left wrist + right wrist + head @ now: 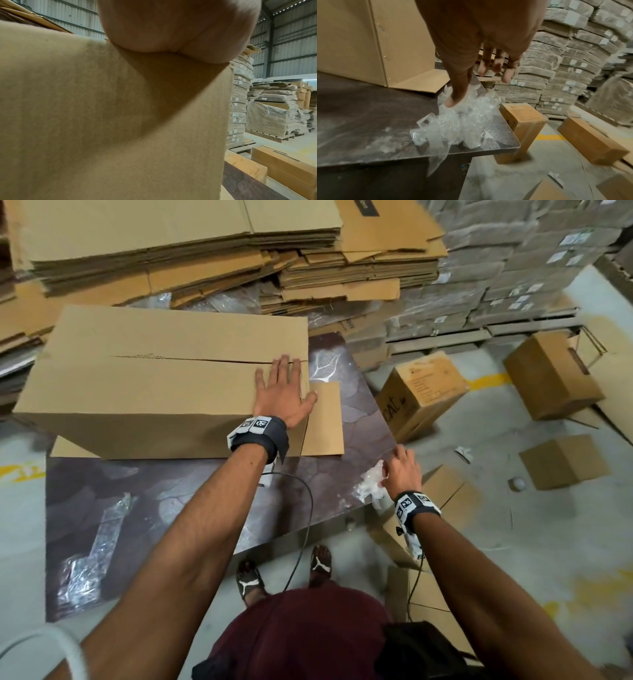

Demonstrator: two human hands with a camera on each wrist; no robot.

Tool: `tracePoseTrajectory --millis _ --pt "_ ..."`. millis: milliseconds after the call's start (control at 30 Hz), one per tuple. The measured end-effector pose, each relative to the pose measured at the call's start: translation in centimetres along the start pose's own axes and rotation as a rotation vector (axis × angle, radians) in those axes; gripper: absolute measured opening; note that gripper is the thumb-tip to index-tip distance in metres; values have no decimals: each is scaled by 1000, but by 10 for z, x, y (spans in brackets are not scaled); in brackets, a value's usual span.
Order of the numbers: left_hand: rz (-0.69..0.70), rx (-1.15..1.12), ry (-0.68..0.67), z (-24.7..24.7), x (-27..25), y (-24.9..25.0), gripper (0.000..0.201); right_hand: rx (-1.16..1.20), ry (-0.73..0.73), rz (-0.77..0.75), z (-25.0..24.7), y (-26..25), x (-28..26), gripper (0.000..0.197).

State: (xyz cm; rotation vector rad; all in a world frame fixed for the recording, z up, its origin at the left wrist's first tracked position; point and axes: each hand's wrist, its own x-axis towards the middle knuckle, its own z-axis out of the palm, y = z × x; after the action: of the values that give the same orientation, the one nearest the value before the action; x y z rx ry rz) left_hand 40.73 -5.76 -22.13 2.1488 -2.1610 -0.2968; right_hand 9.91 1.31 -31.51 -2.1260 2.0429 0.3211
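Near edge: feet in sandals [250, 580] on the concrete, right up against the table [171, 491], which has a dark brown, scuffed top. A strip of clear film [102, 542] lies flat on its near-left part.

Right hand [402, 474]: at the table's right edge, not gripping. The fingers hang straight and relaxed out past the edge. Only the thumb tip touches the crumpled plastic wrap [457, 128]. The wad sits on the table's near-right corner, with one tail hanging over the front edge.

Left hand [284, 392]: flat, with the fingers spread and straight, palm down on top of the cardboard box [154, 381]. It sits at the box's right end, with the fingertips across the seam between the top flaps. It presses and grips nothing. The left wrist view shows only the heel of the palm on cardboard.

The box lies on the far half of the table, well apart from the wrap. A loose flap [325, 419] lies flat on the tabletop at its right end.

On the floor to the right are closed cartons [421, 395], some tilted.

Far side: a stack of flattened cartons [205, 244] behind the box, and to its right film-wrapped bundles [496, 268] with white labels, stacked high.
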Motion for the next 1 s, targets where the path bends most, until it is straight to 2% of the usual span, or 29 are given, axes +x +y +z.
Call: tracePoseTrajectory --millis 100,233,367,467,600,767,867,1000 --pt "7 12 -19 -1 0 -1 91 207 -27 61 -2 4 -2 26" --pt "18 11 -37 -5 -5 0 94 474 30 212 -16 10 -5 10" --pt "24 -18 -40 -4 -11 1 94 589 120 211 -32 0 -10 24" --pt "78 -18 -57 -5 -17 -5 93 613 147 135 -40 -23 -12 24" --pt "180 -62 -80 -8 -35 -19 93 627 221 7 -53 -60 -15 14" --pt "224 -108 -93 -18 -74 -40 91 734 253 -139 -75 -109 -19 19" --pt "169 -190 -132 -23 -103 -50 92 786 286 -274 -90 -134 -21 25" --pt "45 -290 -152 -34 -143 -57 91 753 310 -434 -105 -160 -21 51"
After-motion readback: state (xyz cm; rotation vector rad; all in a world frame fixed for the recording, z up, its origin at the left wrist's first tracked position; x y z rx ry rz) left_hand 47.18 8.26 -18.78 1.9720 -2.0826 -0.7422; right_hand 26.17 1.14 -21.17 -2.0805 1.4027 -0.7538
